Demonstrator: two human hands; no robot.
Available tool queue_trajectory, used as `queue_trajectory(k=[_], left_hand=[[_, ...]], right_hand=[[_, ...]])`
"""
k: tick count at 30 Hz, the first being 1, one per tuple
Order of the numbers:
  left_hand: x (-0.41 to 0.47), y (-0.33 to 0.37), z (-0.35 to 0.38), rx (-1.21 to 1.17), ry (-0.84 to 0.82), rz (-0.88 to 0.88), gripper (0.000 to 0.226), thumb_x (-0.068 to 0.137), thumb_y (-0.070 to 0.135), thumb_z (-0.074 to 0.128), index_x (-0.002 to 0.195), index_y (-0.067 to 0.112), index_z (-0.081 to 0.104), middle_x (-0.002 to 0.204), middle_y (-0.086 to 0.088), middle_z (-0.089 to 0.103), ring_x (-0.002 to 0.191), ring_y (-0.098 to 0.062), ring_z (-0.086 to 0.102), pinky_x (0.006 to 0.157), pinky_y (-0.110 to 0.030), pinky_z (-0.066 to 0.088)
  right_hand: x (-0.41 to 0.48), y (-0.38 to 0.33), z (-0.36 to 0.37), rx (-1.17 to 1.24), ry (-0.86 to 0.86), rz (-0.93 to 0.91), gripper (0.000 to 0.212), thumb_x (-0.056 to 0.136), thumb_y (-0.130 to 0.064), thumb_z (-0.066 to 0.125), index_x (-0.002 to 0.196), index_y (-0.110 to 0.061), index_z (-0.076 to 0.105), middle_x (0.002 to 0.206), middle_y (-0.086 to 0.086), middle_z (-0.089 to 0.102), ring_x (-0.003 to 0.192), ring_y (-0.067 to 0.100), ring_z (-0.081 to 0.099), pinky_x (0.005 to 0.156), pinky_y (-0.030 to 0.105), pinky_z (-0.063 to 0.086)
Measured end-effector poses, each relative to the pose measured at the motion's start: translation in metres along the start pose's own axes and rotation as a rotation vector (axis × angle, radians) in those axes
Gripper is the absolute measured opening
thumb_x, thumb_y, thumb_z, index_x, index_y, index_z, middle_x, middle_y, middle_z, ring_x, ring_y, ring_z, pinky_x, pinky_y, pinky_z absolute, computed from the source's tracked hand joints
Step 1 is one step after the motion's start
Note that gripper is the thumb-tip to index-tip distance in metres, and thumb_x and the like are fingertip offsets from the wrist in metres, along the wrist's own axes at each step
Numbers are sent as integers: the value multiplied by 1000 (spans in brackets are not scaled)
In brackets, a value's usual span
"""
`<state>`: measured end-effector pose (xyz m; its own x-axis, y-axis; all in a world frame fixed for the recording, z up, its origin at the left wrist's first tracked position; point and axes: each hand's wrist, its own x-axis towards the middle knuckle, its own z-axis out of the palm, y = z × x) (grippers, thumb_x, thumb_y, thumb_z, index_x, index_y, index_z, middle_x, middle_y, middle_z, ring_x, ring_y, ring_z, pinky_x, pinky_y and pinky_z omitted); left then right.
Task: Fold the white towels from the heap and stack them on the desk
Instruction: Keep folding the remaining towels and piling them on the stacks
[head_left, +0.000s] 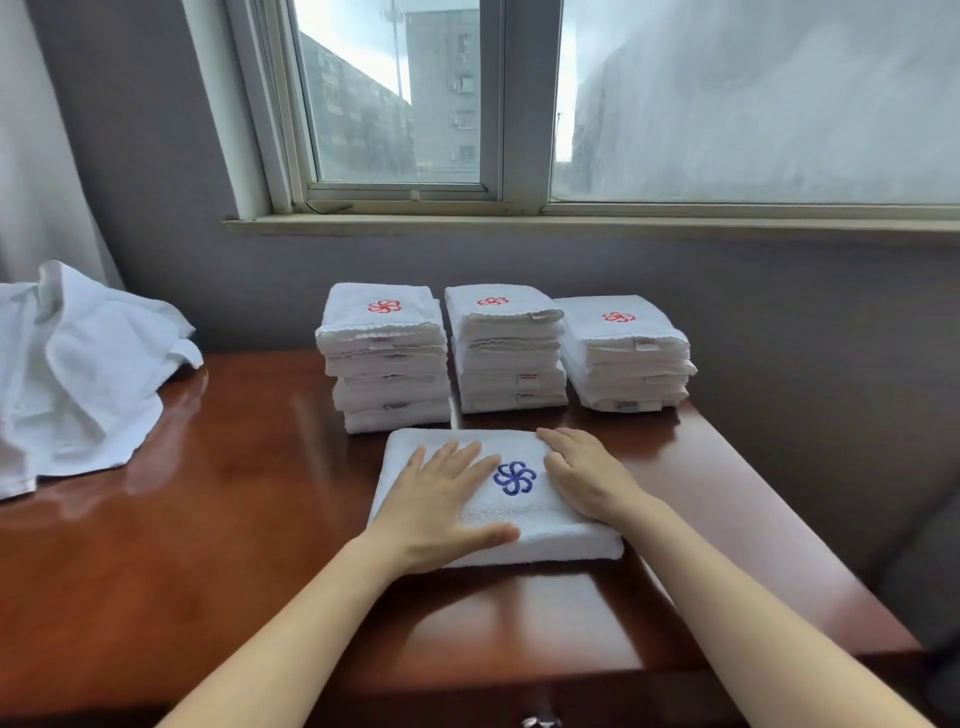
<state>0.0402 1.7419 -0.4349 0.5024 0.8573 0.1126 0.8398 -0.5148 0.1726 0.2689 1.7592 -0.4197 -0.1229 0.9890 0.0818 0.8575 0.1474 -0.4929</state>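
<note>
the reddish-brown polished wooden desk (234, 493) fills the lower view and runs back to a grey wall. at its far left end lies the loose heap of unfolded white towels (88, 374), crumpled. at the back, side by side, stand three stacks of folded white towels (506, 348), each topped by a red pinwheel mark. just in front of them, near the desk's middle, lies the folded white terry towel (511, 512), a thick square pad with its far edge close to the foot of the left and middle stacks. the left hand (441, 499) lies flat on its left half, fingers straight and spread, thumb out along the near edge. the right hand (587, 478) lies flat on its right half, fingers straight, pinching nothing. between them shows the small blue pinwheel emblem (514, 478).

the towel looks light, soft and springy, so its layers would likely puff up or slide apart if it were lifted by one corner. the glossy wood probably lets it slip easily. the safest hold seems to be both hands under opposite side edges with thumbs on top, clamping all layers as one. the stacks look a little uneven, so a gentle set-down seems wise.
</note>
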Motion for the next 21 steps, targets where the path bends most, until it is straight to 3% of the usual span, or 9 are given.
queue_trajectory(k=[6, 10, 13, 15, 18, 21], left_hand=[[-22, -27, -10, -31, 42, 123, 96, 71, 91, 39, 153, 43, 24, 163, 16, 13, 148, 3, 0, 123, -29, -3], [-42, -45, -13, -92, 154, -1, 94, 71, 87, 43, 150, 34, 37, 161, 9, 23, 149, -2, 5, 122, -28, 0], [-53, -48, -10, -194, 180, -213, 89, 77, 79, 51, 151, 31, 36, 161, 7, 24, 150, -8, 9, 123, -35, 12], [-55, -40, -9, -255, 162, -346, 84, 83, 69, 56, 152, 30, 32, 160, 4, 29, 150, -14, 16, 121, -40, 20], [-58, -23, -9, -440, 185, -432, 74, 89, 55, 59, 151, 26, 32, 151, 1, 43, 141, -20, 36, 113, -41, 32], [-63, -10, -13, -562, 169, -439, 67, 88, 49, 61, 147, 30, 36, 141, 5, 53, 135, -18, 43, 109, -38, 37]], right_hand=[[-31, -11, -6, -182, -46, 109, 53, 95, -35, 36, 144, -16, 38, 143, 10, 44, 134, 28, 33, 107, 44, 34], [-53, -22, -23, -329, -103, 180, 59, 84, -51, 46, 137, -25, 39, 122, 9, 50, 116, 29, 45, 88, 39, 41], [-66, -27, -38, -185, -227, 189, 63, 74, -52, 60, 129, -25, 44, 109, 2, 57, 101, 22, 55, 75, 33, 42], [-71, -29, -43, -46, -304, 200, 71, 67, -50, 70, 128, -24, 46, 109, -2, 63, 99, 20, 61, 71, 29, 49], [-79, -30, -43, 116, -356, 249, 61, 66, -52, 72, 119, -32, 51, 114, -5, 63, 98, 16, 65, 68, 26, 56], [-85, -27, -38, 258, -289, 270, 68, 77, -48, 70, 137, -36, 41, 130, -8, 52, 106, 12, 57, 71, 24, 52]])
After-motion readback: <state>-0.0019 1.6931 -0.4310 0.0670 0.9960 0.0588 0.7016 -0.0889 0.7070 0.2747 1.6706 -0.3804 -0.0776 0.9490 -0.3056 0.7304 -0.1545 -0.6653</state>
